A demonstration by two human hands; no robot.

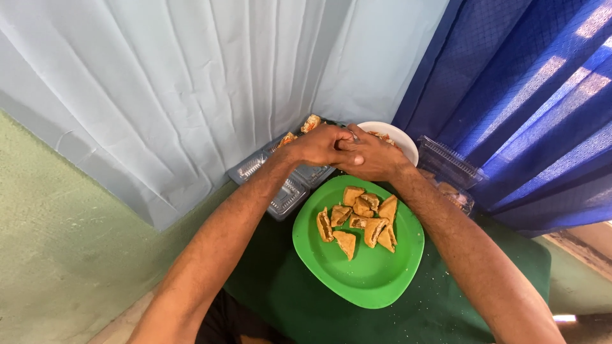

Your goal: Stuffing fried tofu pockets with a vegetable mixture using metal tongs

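Observation:
My left hand (pixel 317 146) and my right hand (pixel 371 156) meet together above the far edge of a green plate (pixel 370 274). Their fingers are closed around something small between them; I cannot tell what it is. Several golden-brown triangular fried pastries (pixel 358 220) lie piled on the far half of the plate. A white bowl (pixel 398 137) with some food in it sits just behind my right hand.
Clear plastic clamshell containers (pixel 284 188) lie to the left behind the plate, with pastries at their far end (pixel 310 123). Another clear container (pixel 449 169) stands at the right. The dark green table cover (pixel 446 306) meets pale blue and dark blue curtains.

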